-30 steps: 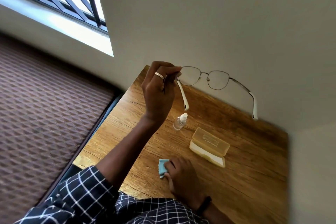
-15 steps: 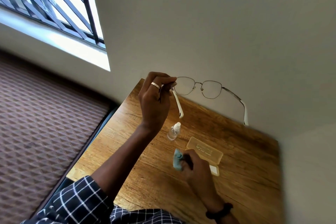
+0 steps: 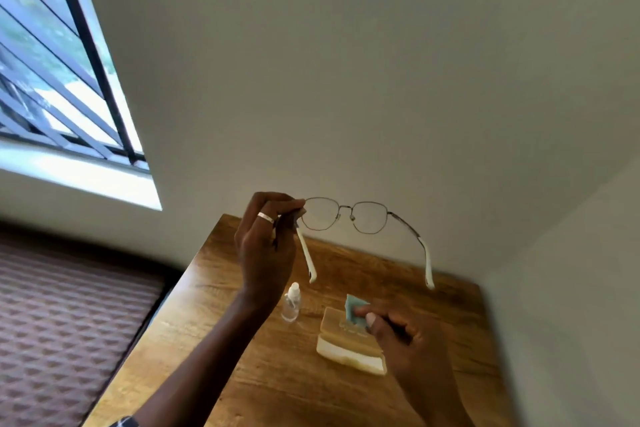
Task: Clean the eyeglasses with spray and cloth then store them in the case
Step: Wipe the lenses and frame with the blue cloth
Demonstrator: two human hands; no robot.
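Note:
My left hand [image 3: 265,246] holds the thin metal eyeglasses [image 3: 346,215] up in the air, pinching the frame at its left hinge. Both white-tipped temples hang open toward me. My right hand [image 3: 405,336] is raised over the table and pinches a small light-blue cloth [image 3: 353,310] between thumb and fingers, below the glasses. A small clear spray bottle [image 3: 291,303] with a white cap stands on the wooden table [image 3: 277,374]. The pale yellow glasses case [image 3: 346,340] lies to the bottle's right, partly hidden by my right hand.
The table sits in a corner, with a pale wall behind it and another on the right. A barred window [image 3: 62,87] is at the upper left. Patterned brown floor [image 3: 69,322] lies beyond the table's left edge.
My right hand lifted the blue cloth off the table and moved it up and right, above the case. The camera tilted upward; the glasses stay held up in my left hand.

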